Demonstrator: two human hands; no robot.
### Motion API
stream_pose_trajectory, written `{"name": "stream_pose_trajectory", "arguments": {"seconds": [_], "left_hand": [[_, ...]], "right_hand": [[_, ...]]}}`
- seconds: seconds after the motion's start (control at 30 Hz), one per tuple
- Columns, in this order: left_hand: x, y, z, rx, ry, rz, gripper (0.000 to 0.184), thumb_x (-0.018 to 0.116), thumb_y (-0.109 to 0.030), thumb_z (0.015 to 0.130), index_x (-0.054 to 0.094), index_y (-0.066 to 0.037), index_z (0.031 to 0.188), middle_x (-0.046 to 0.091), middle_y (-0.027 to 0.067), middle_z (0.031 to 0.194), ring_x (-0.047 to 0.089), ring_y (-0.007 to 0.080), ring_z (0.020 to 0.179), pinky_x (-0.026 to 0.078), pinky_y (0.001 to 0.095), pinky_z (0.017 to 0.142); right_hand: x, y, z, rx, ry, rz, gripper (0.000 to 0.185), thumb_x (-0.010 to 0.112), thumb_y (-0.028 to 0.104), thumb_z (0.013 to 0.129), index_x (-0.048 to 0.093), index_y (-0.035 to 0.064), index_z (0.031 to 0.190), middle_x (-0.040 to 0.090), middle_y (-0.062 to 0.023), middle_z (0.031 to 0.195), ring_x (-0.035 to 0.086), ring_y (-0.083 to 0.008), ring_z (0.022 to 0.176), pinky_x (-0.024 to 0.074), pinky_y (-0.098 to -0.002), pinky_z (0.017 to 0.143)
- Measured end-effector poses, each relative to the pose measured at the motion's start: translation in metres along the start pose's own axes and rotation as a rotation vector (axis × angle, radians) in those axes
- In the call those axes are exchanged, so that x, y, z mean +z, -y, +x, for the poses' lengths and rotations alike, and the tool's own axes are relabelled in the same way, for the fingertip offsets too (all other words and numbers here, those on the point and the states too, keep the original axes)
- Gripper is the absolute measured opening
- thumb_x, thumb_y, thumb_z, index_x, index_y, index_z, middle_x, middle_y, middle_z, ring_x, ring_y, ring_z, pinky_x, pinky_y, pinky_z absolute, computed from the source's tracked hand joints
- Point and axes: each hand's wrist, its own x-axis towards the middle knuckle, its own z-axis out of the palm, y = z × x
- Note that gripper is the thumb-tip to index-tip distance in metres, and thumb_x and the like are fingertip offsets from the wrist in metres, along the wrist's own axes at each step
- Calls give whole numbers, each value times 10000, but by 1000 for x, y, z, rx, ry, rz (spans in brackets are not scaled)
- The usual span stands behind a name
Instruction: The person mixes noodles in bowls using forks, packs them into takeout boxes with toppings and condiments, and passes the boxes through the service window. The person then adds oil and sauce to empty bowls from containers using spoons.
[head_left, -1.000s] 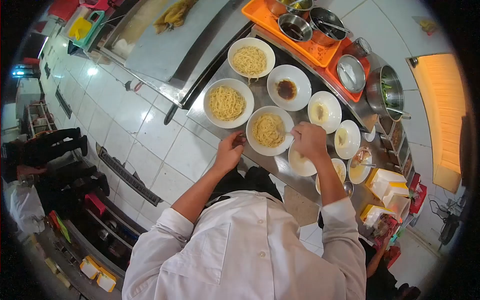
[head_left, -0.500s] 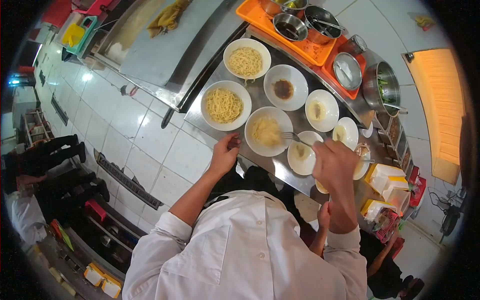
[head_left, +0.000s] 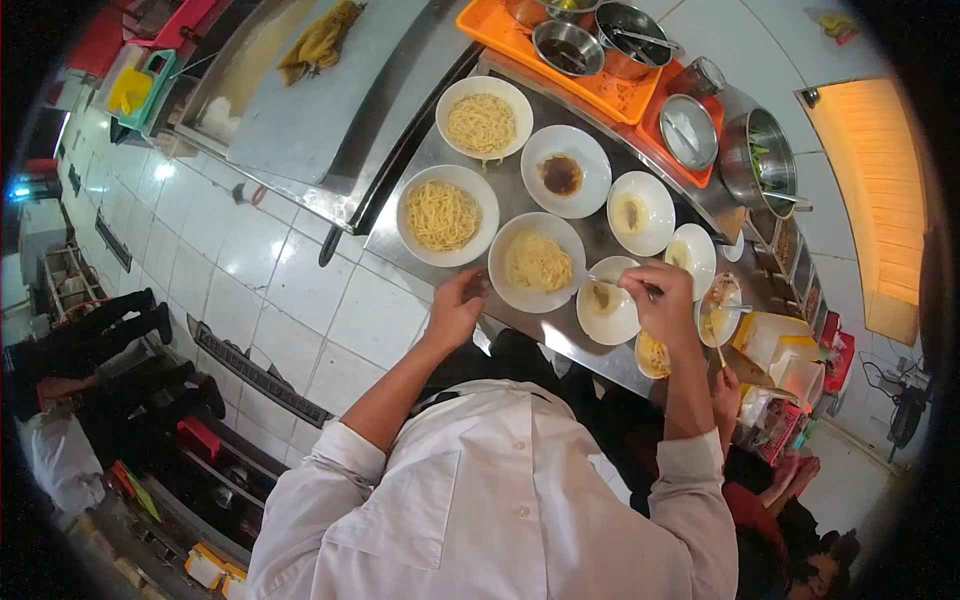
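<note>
My right hand (head_left: 660,298) is closed on a fork (head_left: 652,292), whose tines end near the right rim of a white bowl of noodles (head_left: 540,262). A small white bowl (head_left: 607,312) with a little pale liquid lies beneath the fork and fingers. My left hand (head_left: 462,300) is at that noodle bowl's left rim, its fingers bent and apart; whether they touch the rim I cannot tell. Two more noodle bowls, the left one (head_left: 443,216) and the back one (head_left: 485,119), stand beyond. A bowl with dark sauce (head_left: 563,172) sits beside them.
More small bowls (head_left: 641,214) line the steel counter (head_left: 420,160). Orange trays (head_left: 590,85) with metal pots run along the back, near a steel pot of greens (head_left: 758,160). At right, another person's hand (head_left: 726,395) holds a thin stick by a food bowl (head_left: 716,325).
My right hand has lifted slightly and the fork has drawn back to the bowl's right rim. The noodles are no longer blurred. Another person's hand has moved up to the bowls at right.
</note>
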Motion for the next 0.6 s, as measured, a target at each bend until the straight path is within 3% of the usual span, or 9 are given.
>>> {"name": "stream_pose_trajectory", "arguments": {"seconds": [0.07,0.1,0.17,0.2,0.37,0.4,0.43,0.53,0.6], "left_hand": [[1,-4,1,-3,10,-14,491,529,-27,783,571,54,1266,680,141,1005,658,222,944,506,333,885],[3,-5,1,-6,22,-28,496,523,-25,786,564,53,1274,679,143,1006,657,225,945,503,334,893],[6,-7,4,-19,18,-40,499,521,-26,788,560,47,1280,681,145,1013,658,229,952,501,333,898],[8,-7,4,-32,12,-52,502,518,-27,790,557,41,1285,682,147,1020,658,233,958,499,332,904],[17,-15,14,-61,33,-74,503,495,-64,793,556,42,1281,670,141,1038,628,213,919,496,323,845],[17,-17,13,-74,60,-9,514,471,-72,787,555,50,1280,654,125,1055,607,197,926,494,316,832],[16,-18,14,-72,61,-8,514,471,-72,787,555,50,1280,654,125,1055,607,197,926,494,316,832],[15,-13,14,-57,73,-61,516,456,-99,797,555,48,1281,639,113,1023,593,185,922,495,302,822],[15,-4,14,8,71,-122,549,482,-152,787,546,50,1293,657,136,923,593,208,764,490,338,726]], "right_hand": [[-9,59,-11,-252,-116,-448,109,693,11,736,717,67,827,652,-42,732,635,-255,635,507,-324,575],[-6,74,-16,-250,-117,-448,109,693,11,736,717,67,827,652,-42,732,635,-255,635,507,-324,575],[0,93,-23,-288,-111,-747,133,682,36,695,694,93,815,631,-34,772,636,-267,676,503,-363,578],[9,86,-18,-183,-9,-810,141,679,77,676,696,102,814,647,-47,848,652,-267,736,501,-402,596],[67,-27,20,-75,93,-670,60,673,103,790,717,62,792,674,-94,797,664,-294,699,520,-409,648],[70,-45,21,24,74,-423,73,692,115,801,727,52,802,682,-108,790,666,-300,692,522,-386,649],[67,-50,22,119,54,-176,90,711,128,813,736,42,812,691,-121,783,667,-305,685,525,-364,650],[38,-47,8,81,-6,-38,79,743,94,779,745,41,837,695,-113,776,659,-292,668,509,-318,611],[18,-21,-6,68,-47,46,70,738,76,776,740,35,833,689,-107,760,652,-290,653,503,-309,598]]}}
